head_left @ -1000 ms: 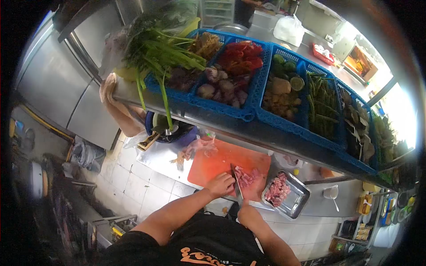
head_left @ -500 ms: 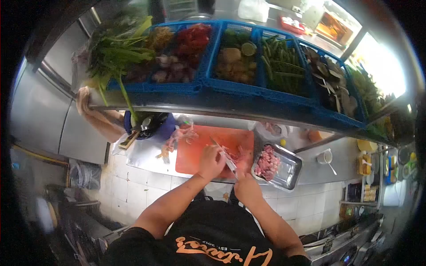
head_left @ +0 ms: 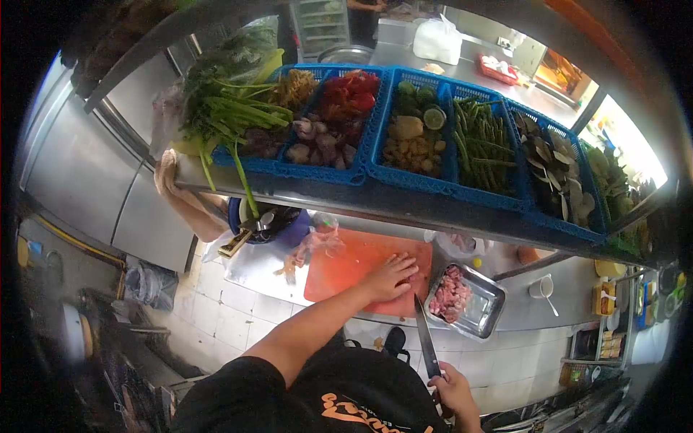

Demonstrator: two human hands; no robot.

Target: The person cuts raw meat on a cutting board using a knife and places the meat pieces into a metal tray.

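On the red cutting board (head_left: 339,270), my left hand (head_left: 390,277) lies with its fingers spread, over some of the meat at the board's right part. My right hand (head_left: 455,390) is wrapped round the handle of a knife (head_left: 426,339), low and right of the board. The blade points up toward the board's lower right edge. A metal tray (head_left: 491,299) holding cut pink meat (head_left: 449,294) stands just right of the board. More pale meat or skin (head_left: 315,249) lies at the board's upper left.
A metal shelf (head_left: 325,202) crosses above the counter, bearing blue baskets (head_left: 368,169) of vegetables and leafy greens (head_left: 238,108). A blue bowl (head_left: 289,229) sits below it at left. To the right is a white cup (head_left: 540,287) with a spoon. Part of another person (head_left: 364,18) shows far back.
My left hand has moved right and spread flat over the meat. My right hand has drawn the knife down and right, off the board. The camera view has shifted.
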